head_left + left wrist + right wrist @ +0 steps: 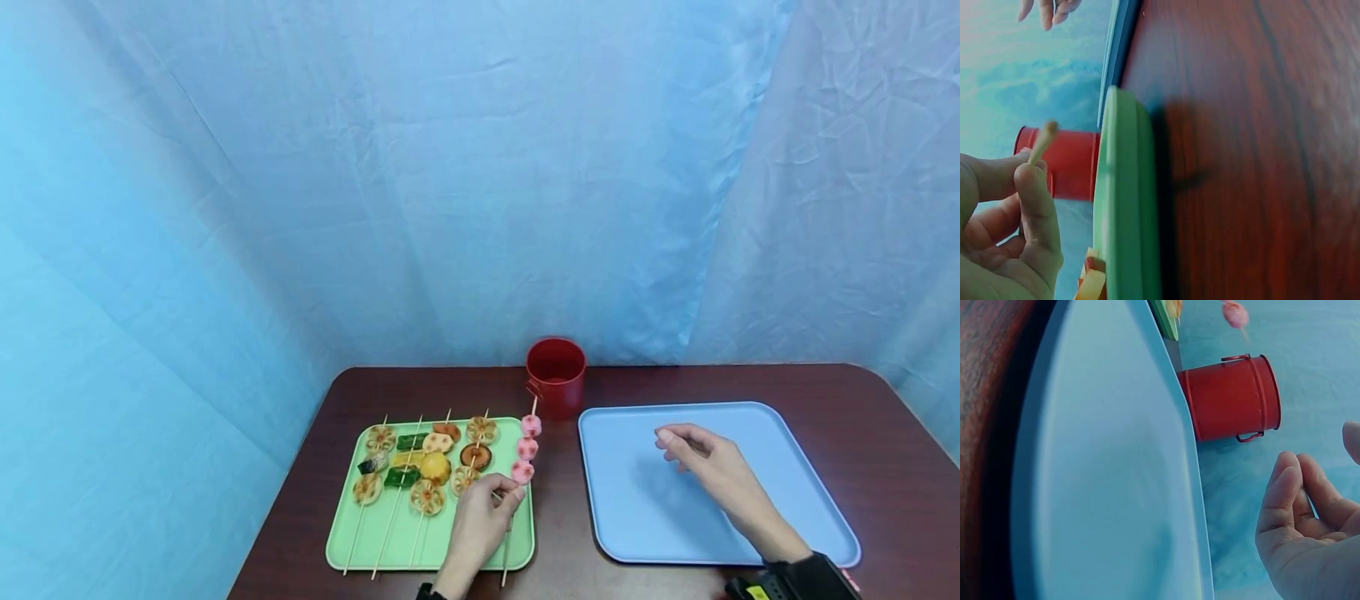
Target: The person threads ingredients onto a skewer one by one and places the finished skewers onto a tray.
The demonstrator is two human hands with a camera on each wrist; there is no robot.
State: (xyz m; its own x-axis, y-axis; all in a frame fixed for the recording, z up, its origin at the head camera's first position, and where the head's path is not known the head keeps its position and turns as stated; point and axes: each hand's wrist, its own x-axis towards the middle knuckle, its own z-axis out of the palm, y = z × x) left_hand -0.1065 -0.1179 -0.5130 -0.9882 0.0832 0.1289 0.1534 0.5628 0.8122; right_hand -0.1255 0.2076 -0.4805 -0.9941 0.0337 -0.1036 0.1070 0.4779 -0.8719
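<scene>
My left hand pinches the thin stick of a skewer between thumb and fingertips, over the right side of the green tray. Three pink, round pieces are threaded on its upper part. In the left wrist view the stick's end pokes out past the fingertips. Several skewers of lotus root slices, green pieces and mushroom-like pieces lie side by side on the green tray. Above the blue tray hovers my right hand, fingers loosely bent, holding nothing.
A red metal bucket with small side handles stands at the back of the table, between the two trays. The dark wooden table shows between them. Blue cloth hangs behind the table and at its left.
</scene>
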